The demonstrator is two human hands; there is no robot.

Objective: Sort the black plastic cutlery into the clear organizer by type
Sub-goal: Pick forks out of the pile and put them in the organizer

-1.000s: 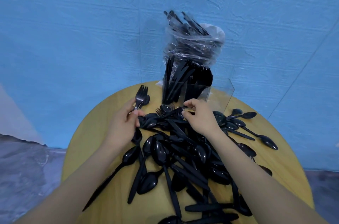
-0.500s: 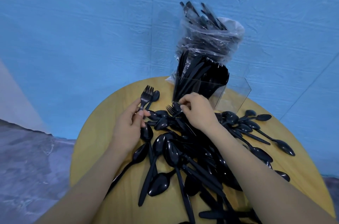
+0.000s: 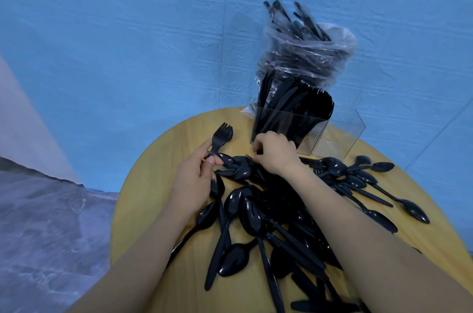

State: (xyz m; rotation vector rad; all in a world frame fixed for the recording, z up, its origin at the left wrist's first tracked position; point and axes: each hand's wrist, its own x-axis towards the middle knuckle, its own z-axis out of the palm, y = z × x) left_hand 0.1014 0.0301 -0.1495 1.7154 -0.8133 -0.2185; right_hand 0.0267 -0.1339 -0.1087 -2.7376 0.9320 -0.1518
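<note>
A heap of black plastic cutlery (image 3: 268, 212), mostly spoons, covers the round wooden table (image 3: 153, 184). My left hand (image 3: 194, 174) grips a small bunch of black forks (image 3: 222, 134) by their handles, tines pointing up and away. My right hand (image 3: 275, 154) sits at the far edge of the heap, just in front of the clear organizer (image 3: 337, 133), its fingers curled and pinching something black that I cannot make out. The organizer's left compartments hold upright knives and forks; its right compartment looks bare.
A clear plastic bag (image 3: 307, 56) stuffed with more black cutlery stands behind the organizer against the blue wall. Loose spoons (image 3: 371, 179) lie to the right of the heap. The table's left edge drops to a grey floor.
My right hand has moved a little left and forward at the heap's far edge, fingers curling tighter. My left hand keeps holding the forks. The view has shifted so everything sits further right.
</note>
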